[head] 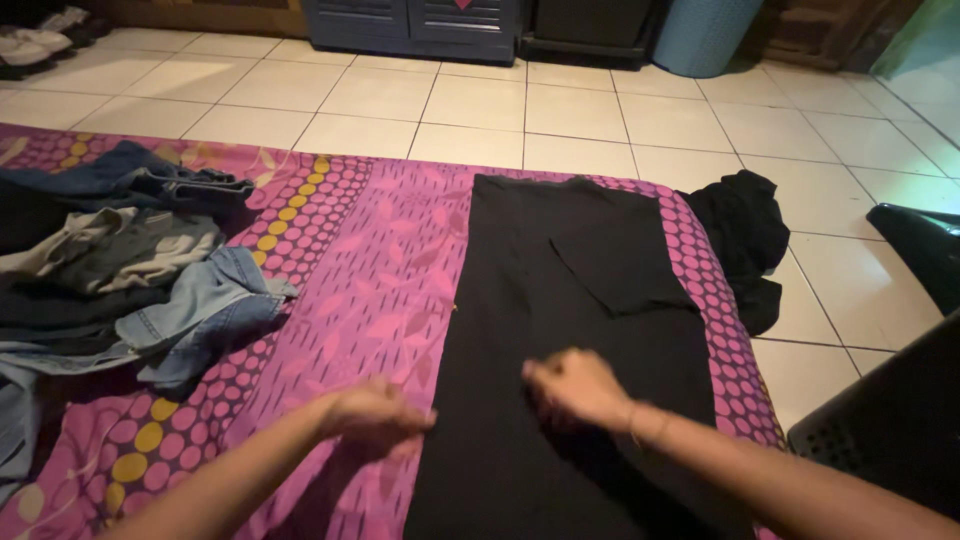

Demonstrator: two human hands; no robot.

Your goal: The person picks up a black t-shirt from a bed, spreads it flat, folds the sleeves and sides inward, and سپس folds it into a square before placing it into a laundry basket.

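Note:
A black garment [570,300] lies spread flat and lengthwise on a purple patterned mattress [370,260], with one sleeve folded across its upper right part. My left hand [375,415] rests at the garment's left edge, fingers curled onto the fabric. My right hand [575,388] lies on the middle of the black cloth, fingers bent and blurred. Whether either hand pinches the fabric I cannot tell.
A heap of denim and grey clothes [120,270] covers the mattress's left side. Another black garment [745,240] is bunched at the mattress's right edge. A dark plastic basket [890,420] stands at the right on the tiled floor [560,110]. Cabinets line the far wall.

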